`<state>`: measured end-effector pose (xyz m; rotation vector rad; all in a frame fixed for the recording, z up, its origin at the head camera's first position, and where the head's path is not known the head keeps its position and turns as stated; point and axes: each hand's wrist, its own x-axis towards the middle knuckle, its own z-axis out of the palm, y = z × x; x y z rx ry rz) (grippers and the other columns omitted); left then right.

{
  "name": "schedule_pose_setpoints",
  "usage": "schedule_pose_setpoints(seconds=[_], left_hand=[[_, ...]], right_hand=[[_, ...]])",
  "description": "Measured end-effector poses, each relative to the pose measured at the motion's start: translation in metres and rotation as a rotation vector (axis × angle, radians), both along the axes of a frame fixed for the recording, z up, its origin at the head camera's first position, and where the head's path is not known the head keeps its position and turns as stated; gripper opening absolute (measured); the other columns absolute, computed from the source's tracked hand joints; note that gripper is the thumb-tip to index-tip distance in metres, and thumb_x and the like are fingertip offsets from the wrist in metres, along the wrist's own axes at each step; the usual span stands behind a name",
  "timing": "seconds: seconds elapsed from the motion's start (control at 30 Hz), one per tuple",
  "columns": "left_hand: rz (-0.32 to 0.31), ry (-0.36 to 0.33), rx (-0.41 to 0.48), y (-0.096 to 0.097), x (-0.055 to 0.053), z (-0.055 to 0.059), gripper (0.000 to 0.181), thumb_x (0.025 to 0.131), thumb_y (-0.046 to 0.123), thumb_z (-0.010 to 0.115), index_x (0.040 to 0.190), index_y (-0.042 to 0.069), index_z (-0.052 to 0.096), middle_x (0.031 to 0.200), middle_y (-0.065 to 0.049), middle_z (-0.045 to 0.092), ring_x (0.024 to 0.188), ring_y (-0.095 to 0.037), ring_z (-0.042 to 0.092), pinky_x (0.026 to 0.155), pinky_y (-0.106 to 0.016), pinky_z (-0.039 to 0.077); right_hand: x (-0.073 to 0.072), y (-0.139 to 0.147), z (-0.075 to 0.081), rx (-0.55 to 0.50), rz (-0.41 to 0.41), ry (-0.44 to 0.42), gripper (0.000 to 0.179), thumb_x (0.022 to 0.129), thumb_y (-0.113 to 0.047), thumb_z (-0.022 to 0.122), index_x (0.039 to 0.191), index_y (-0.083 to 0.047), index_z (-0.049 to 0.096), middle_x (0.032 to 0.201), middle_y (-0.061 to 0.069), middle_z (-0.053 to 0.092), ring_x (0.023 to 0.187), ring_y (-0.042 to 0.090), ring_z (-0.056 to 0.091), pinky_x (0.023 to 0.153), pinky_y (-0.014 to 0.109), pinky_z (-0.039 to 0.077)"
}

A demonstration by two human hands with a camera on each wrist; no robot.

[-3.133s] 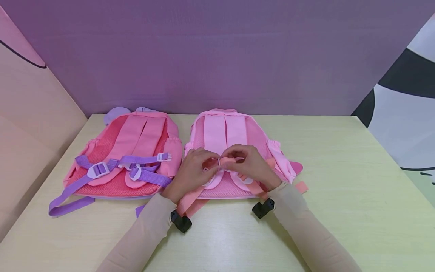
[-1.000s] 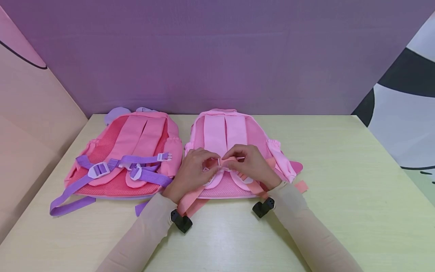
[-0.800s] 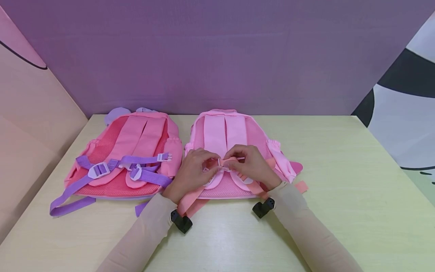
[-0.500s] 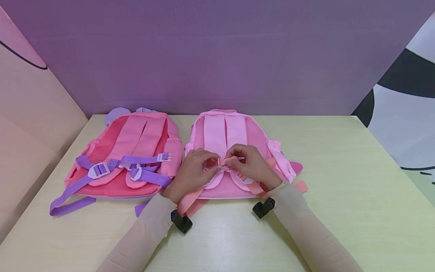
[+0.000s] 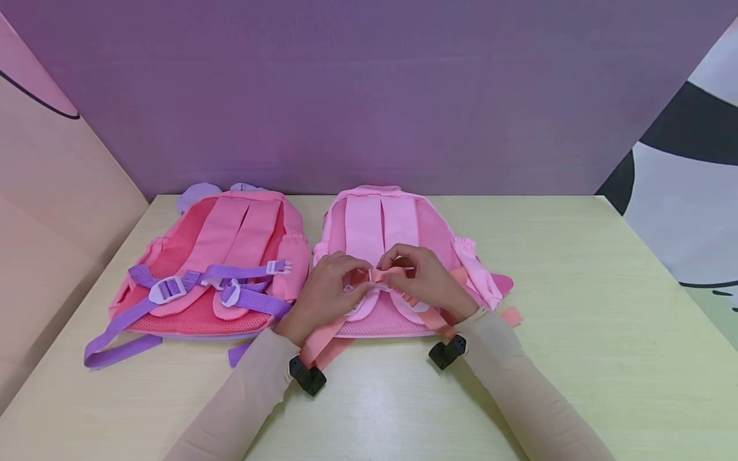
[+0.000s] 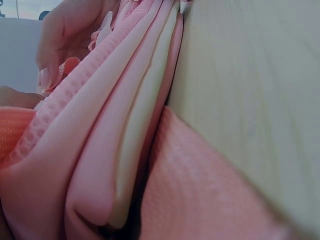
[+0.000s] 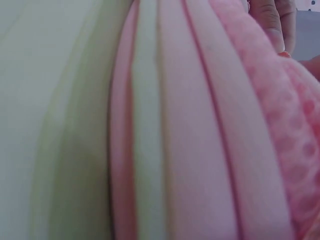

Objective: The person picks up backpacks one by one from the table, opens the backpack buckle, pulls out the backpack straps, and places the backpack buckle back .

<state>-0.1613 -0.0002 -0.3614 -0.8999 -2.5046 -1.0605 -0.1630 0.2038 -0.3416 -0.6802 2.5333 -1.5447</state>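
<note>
In the head view a light pink backpack (image 5: 364, 224) lies back side up on the table, its shoulder straps facing up. Over its lower middle, my left hand (image 5: 333, 288) pinches a small white buckle (image 5: 371, 276) between thumb and fingertips. Close on the other side, my right hand (image 5: 423, 282) pinches the orange webbing strap (image 5: 378, 275) that meets this buckle. The fingertips cover much of the buckle and strap. The left wrist view shows the backpack's bottom edge (image 6: 95, 145) and loose orange webbing (image 6: 190, 185); the right wrist view mostly shows the layered pink edge (image 7: 200, 125).
To the left lies a darker pink backpack (image 5: 230, 224) with purple straps (image 5: 118, 326) and white buckles (image 5: 167, 289). Orange strap ends (image 5: 323, 342) hang over the table (image 5: 576, 307) below the left hand. A purple panel (image 5: 369, 96) stands behind.
My right thumb and fingers have shifted very slightly along the orange strap near the buckle. The left hand and both backpacks stay nearly where they were.
</note>
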Motion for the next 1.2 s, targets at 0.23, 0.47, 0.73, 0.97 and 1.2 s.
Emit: schedule_pose_setpoints(seconds=[0.23, 0.47, 0.73, 0.97, 1.2], left_hand=[[-0.002, 0.014, 0.009, -0.0002, -0.0004, -0.0016, 0.026, 0.078, 0.019, 0.078, 0.101, 0.008, 0.072, 0.087, -0.004, 0.068, 0.081, -0.016, 0.056, 0.071, -0.029, 0.046], [-0.007, 0.014, 0.004, 0.0, -0.0014, -0.0023, 0.026, 0.079, 0.018, 0.077, 0.102, 0.008, 0.072, 0.087, -0.003, 0.068, 0.08, -0.016, 0.056, 0.071, -0.029, 0.046], [-0.014, 0.013, 0.002, -0.0003, -0.0013, -0.0024, 0.026, 0.079, 0.018, 0.077, 0.103, 0.008, 0.072, 0.087, -0.004, 0.068, 0.08, -0.016, 0.056, 0.07, -0.028, 0.047], [-0.017, 0.028, 0.006, -0.0006, -0.002, -0.0035, 0.025, 0.079, 0.018, 0.077, 0.102, 0.007, 0.072, 0.086, -0.004, 0.067, 0.079, -0.016, 0.055, 0.07, -0.028, 0.046], [-0.02, 0.025, 0.017, -0.0006, -0.0012, -0.0029, 0.026, 0.079, 0.016, 0.077, 0.102, 0.006, 0.072, 0.084, -0.004, 0.066, 0.078, -0.017, 0.055, 0.07, -0.028, 0.046]], right_hand=[[-0.0021, 0.0004, -0.0021, -0.052, 0.025, 0.055, 0.012, 0.085, 0.001, 0.06, 0.095, -0.003, 0.064, 0.088, 0.01, 0.062, 0.074, 0.016, 0.058, 0.064, 0.021, 0.05], [-0.0025, 0.001, -0.0028, -0.097, 0.069, 0.108, 0.016, 0.087, 0.003, 0.06, 0.1, 0.0, 0.07, 0.094, 0.013, 0.066, 0.078, 0.008, 0.057, 0.071, 0.018, 0.051], [-0.0044, 0.0016, -0.0044, -0.064, 0.021, 0.104, 0.012, 0.086, 0.003, 0.063, 0.094, 0.0, 0.071, 0.091, 0.013, 0.067, 0.078, 0.009, 0.059, 0.076, 0.02, 0.053], [-0.0031, 0.0007, -0.0037, -0.037, -0.016, 0.083, 0.013, 0.082, -0.006, 0.072, 0.095, -0.004, 0.072, 0.09, 0.01, 0.069, 0.075, 0.007, 0.06, 0.07, 0.019, 0.052], [-0.0023, -0.0014, -0.0026, -0.042, -0.048, 0.096, 0.009, 0.084, -0.003, 0.069, 0.092, -0.003, 0.073, 0.087, 0.011, 0.071, 0.07, 0.008, 0.061, 0.063, 0.018, 0.051]])
